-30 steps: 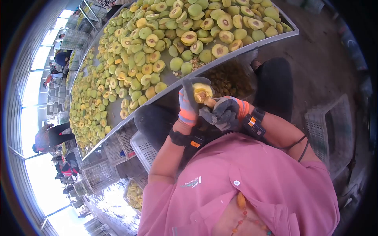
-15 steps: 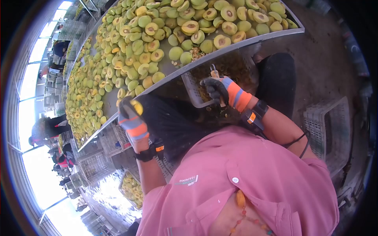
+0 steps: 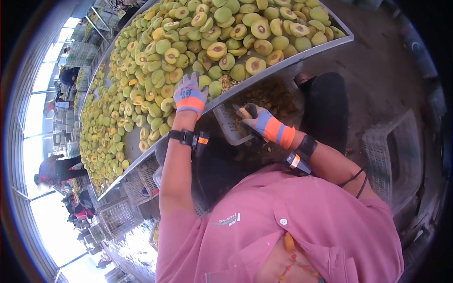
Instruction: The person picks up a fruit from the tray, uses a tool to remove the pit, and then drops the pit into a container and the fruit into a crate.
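Halved green-yellow stone fruits (image 3: 160, 61), many with brown pits or hollows showing, cover a metal-edged table (image 3: 283, 60). My left hand (image 3: 190, 93), in a grey glove with an orange cuff, reaches over the near edge onto the pile. Its fingers are stretched out against the fruit, and no piece shows in its grasp. Below the edge, my gloved right hand (image 3: 264, 123) is closed round a small wooden-handled tool (image 3: 244, 113). The tool's tip is hard to make out. Beside the left hand lies a little heap of pit pieces (image 3: 228, 83).
Under the table edge, a pale plastic crate (image 3: 230, 123) holds brownish scraps. Another crate (image 3: 391, 160) stands on the floor at right, and further crates (image 3: 120, 214) are at lower left. Another person (image 3: 56, 170) bends at far left.
My left hand has moved forward from the table edge onto the pile, and the yellow fruit half it held is gone from it. My right hand still holds the tool, now tilted more leftward.
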A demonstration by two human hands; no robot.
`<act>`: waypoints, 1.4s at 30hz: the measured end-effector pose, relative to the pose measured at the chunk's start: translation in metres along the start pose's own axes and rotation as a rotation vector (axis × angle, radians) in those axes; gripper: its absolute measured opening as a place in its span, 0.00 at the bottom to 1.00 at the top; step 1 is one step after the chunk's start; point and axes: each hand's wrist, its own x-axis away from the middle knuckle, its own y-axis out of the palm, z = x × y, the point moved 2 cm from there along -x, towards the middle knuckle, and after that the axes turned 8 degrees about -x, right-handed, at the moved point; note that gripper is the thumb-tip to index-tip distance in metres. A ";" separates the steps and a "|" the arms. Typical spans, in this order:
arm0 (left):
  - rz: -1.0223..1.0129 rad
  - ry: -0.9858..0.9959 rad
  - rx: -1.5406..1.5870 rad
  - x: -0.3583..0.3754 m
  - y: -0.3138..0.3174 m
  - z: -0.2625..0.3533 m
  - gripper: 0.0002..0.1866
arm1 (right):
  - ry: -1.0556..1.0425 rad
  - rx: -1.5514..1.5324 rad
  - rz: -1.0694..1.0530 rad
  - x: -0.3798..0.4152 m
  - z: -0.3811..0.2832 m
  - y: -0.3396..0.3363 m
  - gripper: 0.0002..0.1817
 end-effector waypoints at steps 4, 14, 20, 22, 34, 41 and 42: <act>-0.154 0.019 0.093 -0.027 0.031 -0.002 0.33 | -0.099 -0.068 -0.020 0.001 -0.011 -0.008 0.16; -0.119 -0.322 1.743 0.006 0.021 -0.017 0.15 | 0.151 -0.348 -0.092 0.022 -0.064 -0.008 0.14; -0.062 -0.328 1.953 0.055 -0.011 0.026 0.19 | -0.013 -0.291 -0.176 0.008 -0.060 0.000 0.14; -0.112 -0.280 2.078 0.068 -0.008 0.035 0.36 | -0.053 -0.272 -0.139 0.008 -0.063 0.003 0.10; 0.331 0.165 0.883 0.083 -0.036 0.074 0.19 | -0.307 0.222 -0.048 -0.002 -0.043 0.003 0.17; 0.039 -0.535 1.862 0.083 -0.021 0.089 0.21 | -0.324 0.903 0.048 0.015 -0.062 0.003 0.18; 0.054 -0.548 1.867 0.082 -0.020 0.090 0.21 | -0.322 0.941 0.042 0.015 -0.064 0.003 0.18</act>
